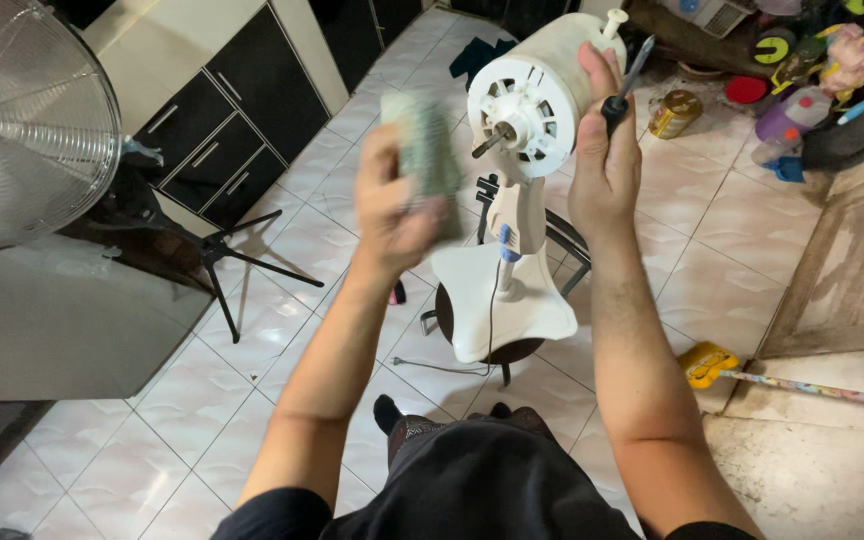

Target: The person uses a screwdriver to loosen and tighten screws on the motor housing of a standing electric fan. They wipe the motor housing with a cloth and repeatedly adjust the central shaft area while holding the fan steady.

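A white desk fan with its grille and blades off stands on a dark round stool [512, 352]; its motor housing [537, 90] faces me with the bare shaft sticking out. My right hand [607, 165] rests against the right side of the housing and grips a black-handled screwdriver [624, 88], tip pointing up. My left hand [392, 205] is raised left of the motor and holds a greenish, blurred flat object [430, 150]; what it is cannot be told. The fan's white base [500, 300] lies flat on the stool, its cord trailing to the tiled floor.
A large metal standing fan [22, 125] fills the upper left, beside a black tripod [227, 260] and dark cabinets [222, 110]. Cluttered bottles, a tin can [674, 112] and toys sit at the upper right. A yellow-headed mop [712, 362] lies by a raised step at right.
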